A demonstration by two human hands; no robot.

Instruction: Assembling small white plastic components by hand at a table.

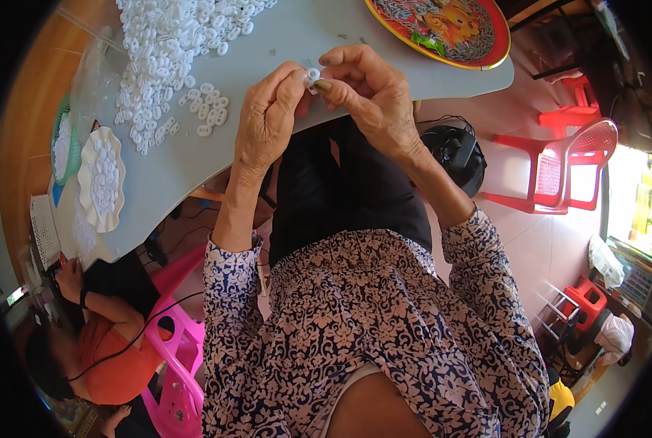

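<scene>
My left hand is closed in a pinch on a small white oval plastic piece with holes, just over the table's near edge. From the other side, my right hand presses its thumb against the same piece, its fingers curled behind; any smaller part between these fingers is hidden. Left of my hands lies a small group of like white pieces. Beyond it spreads a big heap of them. Far right on the table, a round red and yellow tray bears many thin grey metal bits.
On the left side of the grey table stand a scalloped cream dish and a green basket, both with white pieces. A person in orange sits at lower left by a pink chair. Red chairs stand at right.
</scene>
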